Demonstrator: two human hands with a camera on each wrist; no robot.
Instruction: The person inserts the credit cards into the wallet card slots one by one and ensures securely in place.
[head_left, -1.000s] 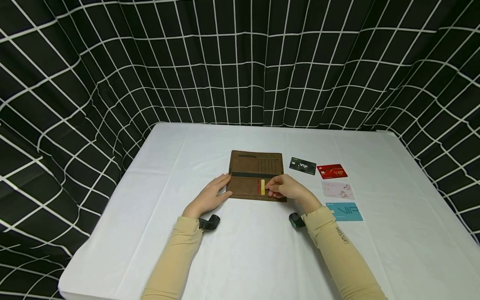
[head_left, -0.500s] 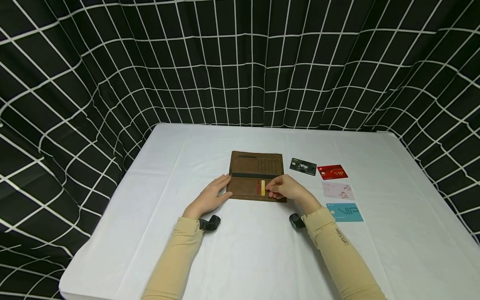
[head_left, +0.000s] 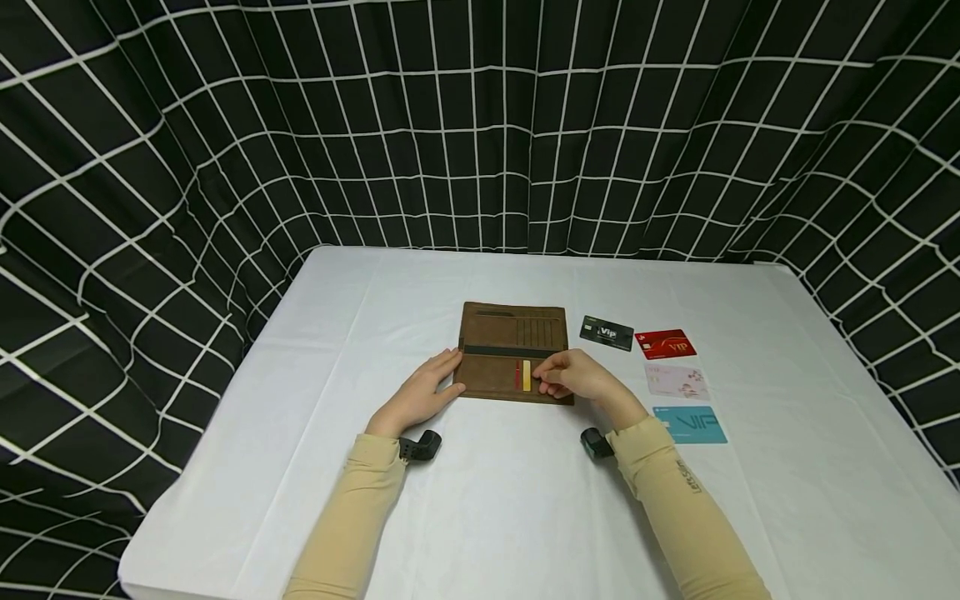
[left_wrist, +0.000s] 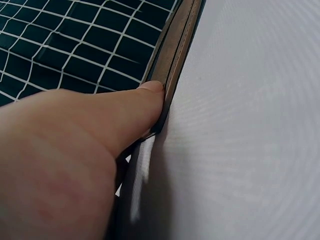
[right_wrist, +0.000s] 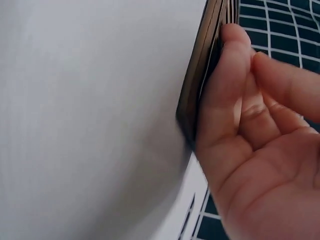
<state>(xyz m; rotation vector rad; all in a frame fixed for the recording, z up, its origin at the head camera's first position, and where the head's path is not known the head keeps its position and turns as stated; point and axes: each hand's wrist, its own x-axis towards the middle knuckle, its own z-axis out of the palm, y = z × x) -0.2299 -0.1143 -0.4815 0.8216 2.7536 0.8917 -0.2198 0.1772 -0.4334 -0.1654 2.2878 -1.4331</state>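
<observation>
A brown wallet (head_left: 486,375) lies opened flat on the white table, a dark band across its middle. A narrow red card edge (head_left: 517,375) and a broader yellow card edge (head_left: 527,377) show in the slots of its near half. My left hand (head_left: 418,396) rests at the wallet's left side, fingers fairly straight; in the left wrist view the thumb (left_wrist: 145,100) presses on the wallet's edge. My right hand (head_left: 577,377) bends its fingers over the near half, fingertips right beside the yellow card edge. I cannot tell whether they pinch anything.
Right of the wallet lie a black card (head_left: 607,333), a red card (head_left: 666,343), a pale pink card (head_left: 677,381) and a blue card (head_left: 689,425), the last close to the right sleeve. A black curtain (head_left: 480,125) with white grid lines surrounds the table (head_left: 525,508).
My right hand and wrist have shifted very slightly to the right. The left hand, the wallet and the loose cards look the same.
</observation>
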